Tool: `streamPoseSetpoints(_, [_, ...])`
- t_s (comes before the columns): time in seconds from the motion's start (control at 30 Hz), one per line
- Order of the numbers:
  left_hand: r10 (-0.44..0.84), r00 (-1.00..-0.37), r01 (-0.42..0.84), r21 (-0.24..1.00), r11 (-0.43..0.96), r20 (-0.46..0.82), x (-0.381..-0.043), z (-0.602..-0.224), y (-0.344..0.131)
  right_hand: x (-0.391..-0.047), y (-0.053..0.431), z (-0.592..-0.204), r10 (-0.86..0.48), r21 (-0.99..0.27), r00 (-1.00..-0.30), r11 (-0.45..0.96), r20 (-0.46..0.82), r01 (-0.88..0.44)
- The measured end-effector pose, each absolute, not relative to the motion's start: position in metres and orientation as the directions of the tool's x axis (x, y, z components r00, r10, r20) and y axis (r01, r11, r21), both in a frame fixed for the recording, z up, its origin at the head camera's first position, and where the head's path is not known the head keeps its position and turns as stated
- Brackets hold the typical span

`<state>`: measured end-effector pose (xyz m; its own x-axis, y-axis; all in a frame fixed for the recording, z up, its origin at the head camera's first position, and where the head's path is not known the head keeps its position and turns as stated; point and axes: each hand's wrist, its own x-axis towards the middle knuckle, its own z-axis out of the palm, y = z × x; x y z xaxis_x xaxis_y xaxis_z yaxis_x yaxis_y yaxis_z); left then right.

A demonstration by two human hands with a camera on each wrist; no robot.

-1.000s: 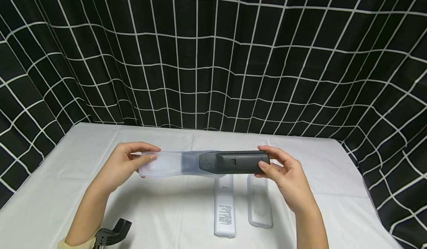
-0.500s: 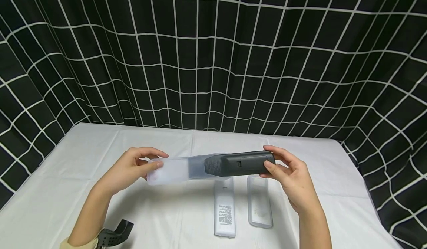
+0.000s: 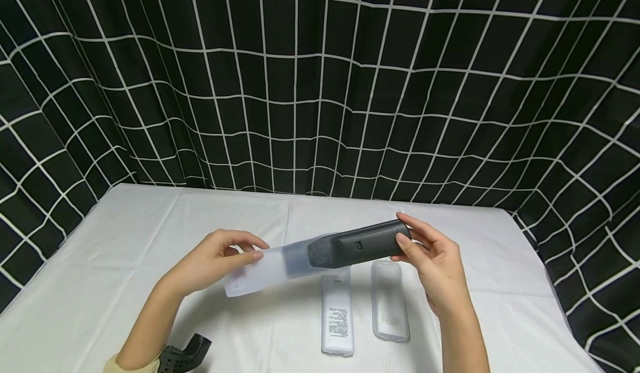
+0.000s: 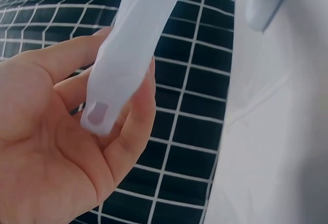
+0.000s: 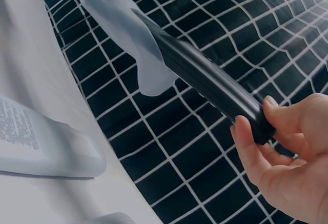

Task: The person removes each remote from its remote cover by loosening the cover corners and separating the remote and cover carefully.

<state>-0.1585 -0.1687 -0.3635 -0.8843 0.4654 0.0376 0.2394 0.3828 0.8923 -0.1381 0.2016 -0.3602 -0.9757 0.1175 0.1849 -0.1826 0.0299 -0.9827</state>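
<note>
A black remote control [image 3: 370, 244] is held above the table, its back with a battery cover turned up in the head view. My right hand [image 3: 437, 264] pinches its right end between thumb and fingers. The remote's left part sits inside a translucent silicone sleeve [image 3: 260, 273], which hangs wide at its mouth in the right wrist view. My left hand [image 3: 215, 262] grips the sleeve near its far left end, thumb on top. In the left wrist view the sleeve's closed end [image 4: 102, 106], with a small hole-like mark, lies across the curled fingers.
Below the remote, a white remote in a clear cover [image 3: 337, 323] lies on the white tablecloth [image 3: 250, 339]. Right of it lies another translucent cover [image 3: 390, 306]. A black wrist mount [image 3: 185, 353] is on the left forearm. A black curtain with white grid lines [image 3: 320, 84] stands behind.
The left hand has moved right and slightly down along the sleeve, whose end now sticks out below it. Remote and sleeve have tilted, left end lower. The right hand keeps its hold.
</note>
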Motion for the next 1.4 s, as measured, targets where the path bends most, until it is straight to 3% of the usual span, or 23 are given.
streamPoseSetpoints(0.5, [0.458, -0.888, 0.267, 0.858, 0.439, 0.042, -0.157, -0.37, -0.149, -0.138, 0.189, -0.358, 0.185, -0.984, -0.97, -0.048, 0.159, -0.171])
streamPoseSetpoints(0.87, [0.488, -0.871, 0.275, 0.876, 0.396, 0.053, -0.155, -0.376, -0.135, -0.14, 0.179, -0.358, 0.302, -0.955, -0.941, -0.198, 0.154, -0.22])
streamPoseSetpoints(1.4, [0.466, -0.882, 0.268, 0.895, 0.357, 0.078, -0.153, -0.38, -0.125, -0.143, 0.17, -0.36, 0.397, -0.939, -0.915, -0.28, 0.079, -0.202])
